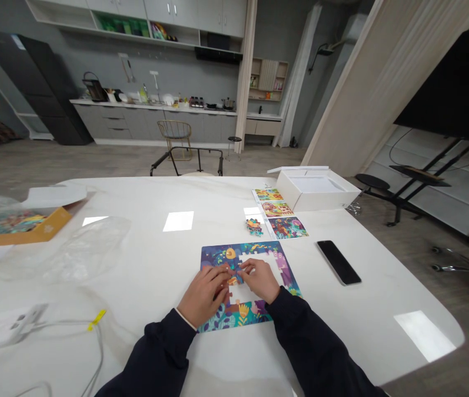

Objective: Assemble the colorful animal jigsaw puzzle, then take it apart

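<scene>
A colourful jigsaw puzzle [243, 314] lies in front of me on the white table, its border joined around a bare white middle. My left hand [204, 292] rests over the puzzle's left side, fingers stretched toward the inner edge and thumb apart. From the right, my right hand [261, 279] reaches over the white middle with thumb and forefinger pinched together. A small puzzle piece [239, 279] appears to be at those fingertips, mostly hidden. Beyond the puzzle sits a small pile of loose pieces [254, 226].
Picture cards [287, 227] lie beside a white box [315, 190] at the back right. A black phone [339, 262] is right of the puzzle. On the left are a plastic bag [88, 248], an orange box [50, 226] and a power strip [6, 326] with a cable.
</scene>
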A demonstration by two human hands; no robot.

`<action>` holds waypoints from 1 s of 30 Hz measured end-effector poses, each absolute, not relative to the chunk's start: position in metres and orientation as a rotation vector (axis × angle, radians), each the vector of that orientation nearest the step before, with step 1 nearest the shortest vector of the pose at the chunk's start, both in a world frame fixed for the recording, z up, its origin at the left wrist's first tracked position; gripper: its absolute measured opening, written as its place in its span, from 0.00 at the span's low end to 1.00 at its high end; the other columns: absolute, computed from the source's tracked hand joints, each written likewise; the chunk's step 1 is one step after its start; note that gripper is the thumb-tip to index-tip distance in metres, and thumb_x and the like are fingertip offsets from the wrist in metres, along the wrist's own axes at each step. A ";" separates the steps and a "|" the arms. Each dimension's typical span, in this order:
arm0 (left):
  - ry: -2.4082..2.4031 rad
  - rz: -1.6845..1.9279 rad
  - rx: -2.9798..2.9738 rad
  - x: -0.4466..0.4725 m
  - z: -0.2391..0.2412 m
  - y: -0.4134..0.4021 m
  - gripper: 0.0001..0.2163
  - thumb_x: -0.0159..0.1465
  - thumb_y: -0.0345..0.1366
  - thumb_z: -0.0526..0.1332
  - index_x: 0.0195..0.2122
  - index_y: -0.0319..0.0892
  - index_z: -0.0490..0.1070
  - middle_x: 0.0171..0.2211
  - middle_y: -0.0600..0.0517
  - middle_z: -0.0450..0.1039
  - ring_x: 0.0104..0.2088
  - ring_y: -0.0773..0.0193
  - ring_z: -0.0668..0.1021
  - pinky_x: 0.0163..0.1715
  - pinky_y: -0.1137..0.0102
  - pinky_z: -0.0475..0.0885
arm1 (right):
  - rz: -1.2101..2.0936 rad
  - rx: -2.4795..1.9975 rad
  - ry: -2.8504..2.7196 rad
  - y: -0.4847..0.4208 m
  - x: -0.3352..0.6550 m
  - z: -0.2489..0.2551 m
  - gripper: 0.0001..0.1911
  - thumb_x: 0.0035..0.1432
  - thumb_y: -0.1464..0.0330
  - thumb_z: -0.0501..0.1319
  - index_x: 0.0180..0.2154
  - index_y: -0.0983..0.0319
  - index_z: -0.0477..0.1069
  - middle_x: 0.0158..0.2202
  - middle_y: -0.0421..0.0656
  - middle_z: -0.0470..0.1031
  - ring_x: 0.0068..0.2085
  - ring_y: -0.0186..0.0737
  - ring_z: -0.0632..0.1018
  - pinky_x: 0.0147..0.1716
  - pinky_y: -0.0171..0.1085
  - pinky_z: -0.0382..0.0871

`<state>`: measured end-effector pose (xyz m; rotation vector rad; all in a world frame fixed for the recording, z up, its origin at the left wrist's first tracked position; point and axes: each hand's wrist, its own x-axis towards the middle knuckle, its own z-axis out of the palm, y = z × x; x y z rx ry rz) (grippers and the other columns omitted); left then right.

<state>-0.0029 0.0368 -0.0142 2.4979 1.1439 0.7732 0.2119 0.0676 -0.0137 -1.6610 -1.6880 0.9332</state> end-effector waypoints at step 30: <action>1.137 0.614 2.564 -0.002 -0.009 0.035 0.15 0.68 0.31 0.62 0.55 0.49 0.74 0.61 0.49 0.73 0.54 0.49 0.72 0.54 0.50 0.72 | 0.750 -1.658 -1.765 0.067 0.211 -0.020 0.07 0.51 0.70 0.72 0.33 0.60 0.76 0.26 0.38 0.76 0.31 0.40 0.78 0.34 0.36 0.68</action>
